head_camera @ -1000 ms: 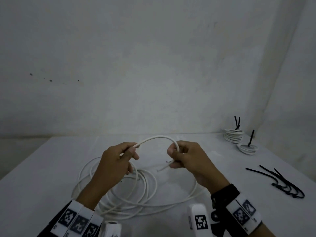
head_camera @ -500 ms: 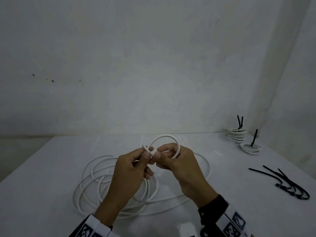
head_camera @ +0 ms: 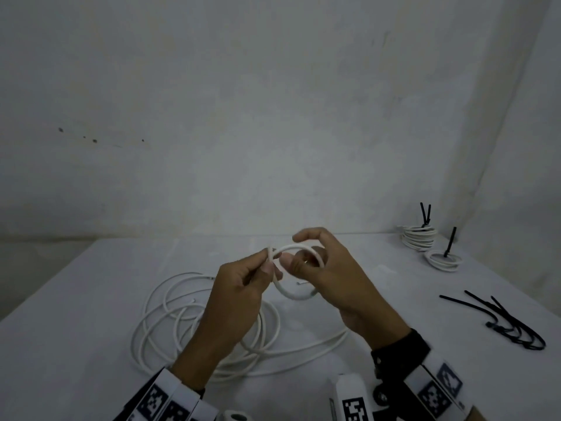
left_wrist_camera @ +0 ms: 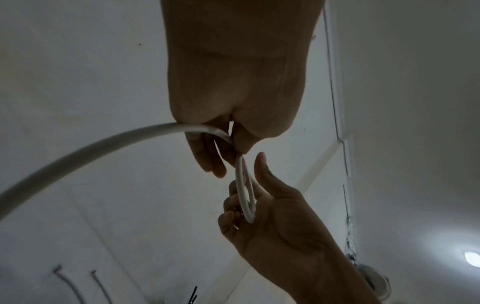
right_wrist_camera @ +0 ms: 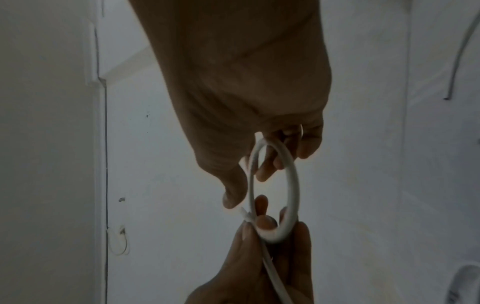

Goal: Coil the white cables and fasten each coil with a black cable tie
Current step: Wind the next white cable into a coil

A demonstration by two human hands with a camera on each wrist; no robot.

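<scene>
Since half a second ago the small loop of the white cable has closed into a full ring, and the right hand has shifted from gripping it at the near side to cupping over its far edge. At the grip, the left hand pinches the cable between thumb and forefinger where the free end crosses the ring, at about 9 o'clock on the ring in the head view; the cut tip pokes up just past the left fingertips. In the right wrist view the same pinch sits at 6 o'clock of the ring, with the tail of the cable running down across the left hand. The right hand has its fingers curved round the ring, the forefinger arched over the top and the thumb inside the loop, lightly holding it. In the left wrist view the ring is seen edge-on between the left hand and the right hand, and the rest of the cable sweeps away towards 8 o'clock. Both hands are raised above the white table. Beneath them, towards 7 o'clock, the remaining cable lies in loose loops on the table. Well apart at 2 o'clock stand two finished coils, each with a black tie sticking up, one coil nearer than the other. At 3 o'clock lies a bunch of loose black cable ties.
</scene>
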